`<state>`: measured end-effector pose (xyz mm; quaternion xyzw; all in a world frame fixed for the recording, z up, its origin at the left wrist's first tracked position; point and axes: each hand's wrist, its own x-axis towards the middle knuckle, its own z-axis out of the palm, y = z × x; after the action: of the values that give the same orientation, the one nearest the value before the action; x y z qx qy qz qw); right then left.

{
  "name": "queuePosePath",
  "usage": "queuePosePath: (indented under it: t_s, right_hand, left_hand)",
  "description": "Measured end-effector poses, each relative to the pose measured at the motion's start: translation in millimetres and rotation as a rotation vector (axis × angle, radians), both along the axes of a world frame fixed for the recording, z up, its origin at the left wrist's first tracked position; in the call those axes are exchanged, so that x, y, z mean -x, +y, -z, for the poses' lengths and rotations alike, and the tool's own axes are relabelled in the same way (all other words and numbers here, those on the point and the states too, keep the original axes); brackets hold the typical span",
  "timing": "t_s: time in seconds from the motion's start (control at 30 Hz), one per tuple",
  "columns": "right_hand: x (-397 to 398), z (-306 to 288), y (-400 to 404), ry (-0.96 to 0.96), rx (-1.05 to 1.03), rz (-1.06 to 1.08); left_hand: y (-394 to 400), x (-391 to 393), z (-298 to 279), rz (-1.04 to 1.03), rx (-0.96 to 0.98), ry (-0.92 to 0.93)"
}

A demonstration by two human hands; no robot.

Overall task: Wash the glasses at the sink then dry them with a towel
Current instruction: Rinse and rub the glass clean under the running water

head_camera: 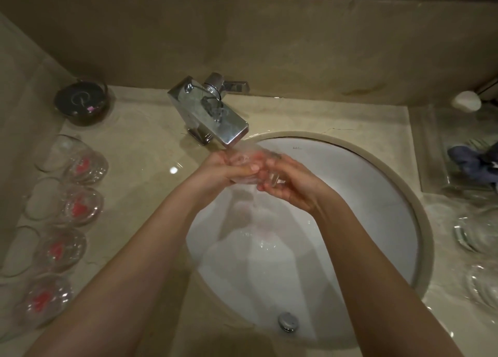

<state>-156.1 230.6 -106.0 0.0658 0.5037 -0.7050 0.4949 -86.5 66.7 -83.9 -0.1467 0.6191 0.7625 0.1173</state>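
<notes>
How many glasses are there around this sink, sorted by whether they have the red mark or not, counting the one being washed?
Red-marked glasses, left counter: 4
Plain glasses, right counter: 2
Glass under the tap, in both hands: 1; left hand, right hand
Total: 7
</notes>
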Motion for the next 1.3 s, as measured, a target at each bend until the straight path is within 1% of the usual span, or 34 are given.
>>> queuePosePath:
  t_s: [0.03,0.1,0.17,0.23,0.3,0.43,0.47,0.57,0.63,0.77,0.83,0.9,0.93,0.97,1.03,1.1,1.17,1.23,1.27,1.3]
  right_hand:
    - [0.1,2.9,1.2,0.06,0.005,-0.007]
    - [0.3,6.8,1.5,0.078,0.016,0.004]
    - [-1.3,1.1,-1.8,0.003,-0.002,0.01]
    - [-0.8,1.0,-5.0,-0.056,-0.099,0.004]
    - [-0.2,-1.7,-6.0,-0.025,-0.11,-0.005]
    - [1.5,4.3,-0.7,0.106,-0.072,-0.018]
    - [1.1,4.9,-0.2,0.097,-0.068,-0.011]
    - [-3.8,-1.7,-6.7,-0.043,-0.098,0.007]
    - [-4.0,-3.6,-10.4,-0.051,-0.105,0.032]
    - [-8.7,6.5,-7.3,0.163,-0.056,0.0]
    - [-11.8,12.0,-7.1,0.207,-0.035,0.048]
    - [-13.9,12.6,-10.2,0.113,-0.008,0.086]
    - [-13.9,12.2,-12.5,0.047,-0.014,0.081]
    - [-12.6,10.7,-15.9,0.026,-0.049,0.039]
    - [-13.1,9.0,-24.1,0.11,-0.154,-0.028]
    - [-13.6,14.7,-29.3,0.274,-0.201,-0.011]
    - [-17.0,19.6,-32.5,0.442,-0.16,0.064]
    - [-19.6,30.2,-31.4,0.584,-0.065,0.134]
    - [-21.8,33.6,-30.3,0.618,-0.037,0.157]
    - [-22.7,35.9,-28.7,0.619,-0.055,0.166]
  left_hand:
    - [-2.2,-0.3,1.2,-0.001,-0.003,-0.017]
    - [-4.9,0.2,3.0,-0.009,0.007,-0.041]
    - [-5.6,1.1,5.1,0.022,0.036,-0.052]
    - [-5.1,0.4,7.9,0.042,0.071,-0.067]
    - [-6.1,-1.5,10.6,0.022,0.056,-0.095]
    - [-7.6,-4.6,14.0,-0.019,0.034,-0.13]
    - [-8.4,-4.7,15.7,-0.023,0.034,-0.127]
    - [-5.6,-5.9,16.5,-0.007,0.087,-0.106]
    - [-3.4,-8.1,20.3,-0.016,0.097,-0.085]
    - [-5.3,-11.6,15.9,-0.041,0.043,-0.044]
    - [-4.5,-10.9,13.9,-0.056,0.03,-0.026]
    - [-1.2,-10.2,15.2,-0.062,0.088,0.01]
    - [1.5,-10.4,15.9,-0.058,0.124,0.022]
    - [2.7,-10.9,18.1,-0.054,0.16,0.039]
    - [5.2,-14.6,20.9,-0.061,0.191,0.067]
    - [4.7,-15.5,24.0,-0.104,0.18,0.084]
    - [3.4,-15.5,26.6,-0.173,0.108,0.068]
    - [2.8,-13.7,25.7,-0.239,0.01,0.028]
    - [3.8,-12.8,25.5,-0.24,-0.005,0.02]
    - [5.8,-11.9,25.7,-0.216,0.016,0.031]
